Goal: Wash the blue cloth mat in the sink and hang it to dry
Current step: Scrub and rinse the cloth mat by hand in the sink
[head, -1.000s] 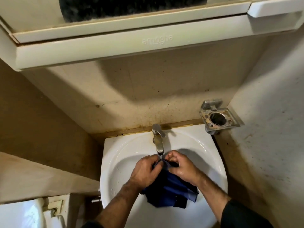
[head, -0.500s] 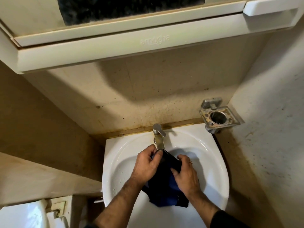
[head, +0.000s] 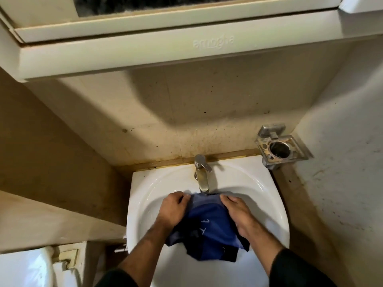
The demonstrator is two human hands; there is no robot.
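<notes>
Head camera, looking down: two forearms in dark sleeves reach into a white sink [head: 267, 187], where a blue cloth mat [head: 209, 226] is stretched between both hands. Its lower part hangs crumpled over the basin, dark edging showing near the wrists, with faint pale marks on the cloth between the hands. The left hand [head: 173, 210] grips the mat's left upper edge, its fingers [head: 183, 198] curled round the fabric. The right hand [head: 238, 212] holds the right upper edge, fingers [head: 227, 198] bent onto the cloth; the thumb's place cannot be told. Just beyond the fingers, the top edge of the mat lies directly beneath the spout of a chrome faucet [head: 202, 175]; whether water runs cannot be told. Farther right of the right hand, well apart from it, a square metal holder [head: 281, 151] with a round opening is fixed at the corner of the stained wall. Above everything, a cream mirror cabinet [head: 165, 52] overhangs the sink.
</notes>
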